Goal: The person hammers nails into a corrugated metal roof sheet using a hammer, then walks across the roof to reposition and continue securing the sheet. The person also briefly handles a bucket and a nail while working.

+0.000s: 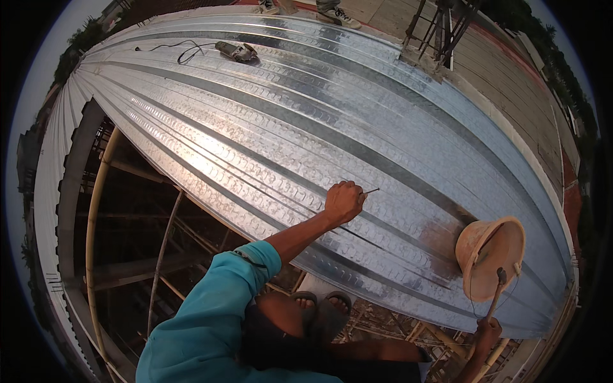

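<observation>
Nail (pixel 372 190), thin and dark, juts from the thumb side of the left hand (pixel 345 200), just above a wide sheet of ribbed metal (pixel 281 147). The fingers of that hand are curled in and pressed together, pinching the nail near one end; its other end sticks out to the right, free of the grip. The knuckles face up, and whether the hand itself rests on the sheet, I cannot tell.

Near the lower right, the right hand (pixel 488 332) is wrapped around the wooden handle of a hammer (pixel 495 300), fingers folded tight about it. The hammer stands upright in the view, its dark head in front of a tan bucket (pixel 468 246); whether the two touch is unclear. The bucket sits on the sheet, its mouth tilted toward the person, with a thin wire handle hanging down.

Farther up the sheet lies a power grinder (pixel 235 51), well apart from both hands, its dark cord (pixel 185 46) looped to the left. At the top edge show the shoes (pixel 345 18) of another person, and to their right rusty metal bars (pixel 440 29) rise beside the sheet.

Below, the person's sandals (pixel 304 295) rest on a pale board. To the left, bamboo poles (pixel 93 210) cross a dark opening under the roof's edge.
</observation>
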The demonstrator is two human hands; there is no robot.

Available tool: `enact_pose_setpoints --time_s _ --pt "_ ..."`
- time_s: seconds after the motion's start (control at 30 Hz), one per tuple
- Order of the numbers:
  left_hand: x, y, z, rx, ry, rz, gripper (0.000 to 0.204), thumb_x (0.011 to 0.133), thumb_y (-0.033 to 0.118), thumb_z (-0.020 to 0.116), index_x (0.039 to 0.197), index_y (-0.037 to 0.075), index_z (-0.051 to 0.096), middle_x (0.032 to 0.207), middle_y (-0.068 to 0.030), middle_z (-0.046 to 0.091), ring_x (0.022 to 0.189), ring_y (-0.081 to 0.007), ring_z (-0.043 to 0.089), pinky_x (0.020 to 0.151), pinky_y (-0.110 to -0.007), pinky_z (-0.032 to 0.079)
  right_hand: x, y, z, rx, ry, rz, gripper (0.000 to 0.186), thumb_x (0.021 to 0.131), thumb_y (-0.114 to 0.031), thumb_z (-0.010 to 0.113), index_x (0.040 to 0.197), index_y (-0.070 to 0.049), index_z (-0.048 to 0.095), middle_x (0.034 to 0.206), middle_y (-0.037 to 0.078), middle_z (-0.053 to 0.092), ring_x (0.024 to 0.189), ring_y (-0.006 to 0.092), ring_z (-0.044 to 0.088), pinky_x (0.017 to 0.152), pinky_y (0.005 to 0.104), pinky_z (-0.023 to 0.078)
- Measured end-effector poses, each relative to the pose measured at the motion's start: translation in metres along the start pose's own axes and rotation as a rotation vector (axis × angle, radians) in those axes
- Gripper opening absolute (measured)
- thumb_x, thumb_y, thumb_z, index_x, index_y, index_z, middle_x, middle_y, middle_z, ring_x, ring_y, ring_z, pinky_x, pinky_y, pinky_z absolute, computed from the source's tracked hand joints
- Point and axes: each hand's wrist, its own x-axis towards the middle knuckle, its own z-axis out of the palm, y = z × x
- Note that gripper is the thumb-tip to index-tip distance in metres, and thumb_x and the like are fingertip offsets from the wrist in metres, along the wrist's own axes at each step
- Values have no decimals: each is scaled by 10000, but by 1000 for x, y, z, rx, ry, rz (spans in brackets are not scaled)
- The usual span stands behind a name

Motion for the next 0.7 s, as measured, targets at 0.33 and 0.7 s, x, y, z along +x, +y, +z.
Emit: enact_pose_setpoints --time_s 0.33,0.7 --pt "-77 -30 -55 10 107 -187 294 897 229 627 1142 68 638 1082 -157 618 1009 -364 608 853 -460 493 83 -32 57 61 -179 368 193 720 -175 689 758 10 650 569 83 558 412 177 517 369 324 409" --pt "-399 -35 -302 357 -746 -590 283 870 238 634 922 -35 684 808 -138 675 703 -255 670 604 -408 529 -5 -66 7 -137 -394 435 192 825 -125 678 919 39 648 710 82 637 559 222 617 501 378 490"
